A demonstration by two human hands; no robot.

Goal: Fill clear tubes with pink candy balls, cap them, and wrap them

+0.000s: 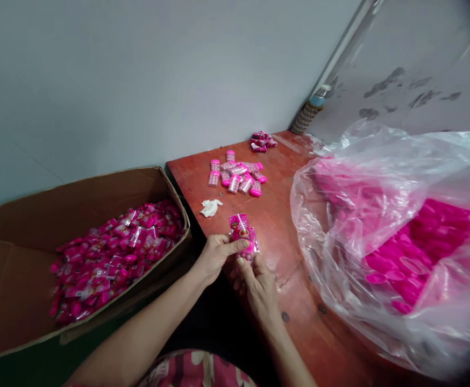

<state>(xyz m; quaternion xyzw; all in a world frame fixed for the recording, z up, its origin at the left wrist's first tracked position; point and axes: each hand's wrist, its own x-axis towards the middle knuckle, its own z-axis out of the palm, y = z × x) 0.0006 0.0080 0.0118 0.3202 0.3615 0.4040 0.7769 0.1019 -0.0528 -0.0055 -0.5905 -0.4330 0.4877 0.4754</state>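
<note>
Near the table's front edge, my left hand (pixel 219 255) pinches a pink printed label sleeve (pixel 239 223) between thumb and fingers. Close against it, my right hand (pixel 261 285) is closed on the lower end of a small clear candy container (pixel 246 256), where round pink candies show. The sleeve seems to be around or against the container; my fingers hide which. Behind my hands lie a crumpled white scrap (pixel 211 208) and a loose pile of pink-capped candy containers (pixel 239 177). Farther back sits a small bunch of folded pink labels (pixel 262 141).
To the left stands an open cardboard box (pixel 13 269) holding many wrapped pink containers (pixel 114 258). A large clear plastic bag (pixel 311 231) of bright pink plastic parts (pixel 404 263) covers the right of the red table (pixel 287 258). A bottle in a woven holder (pixel 308 115) leans in the corner.
</note>
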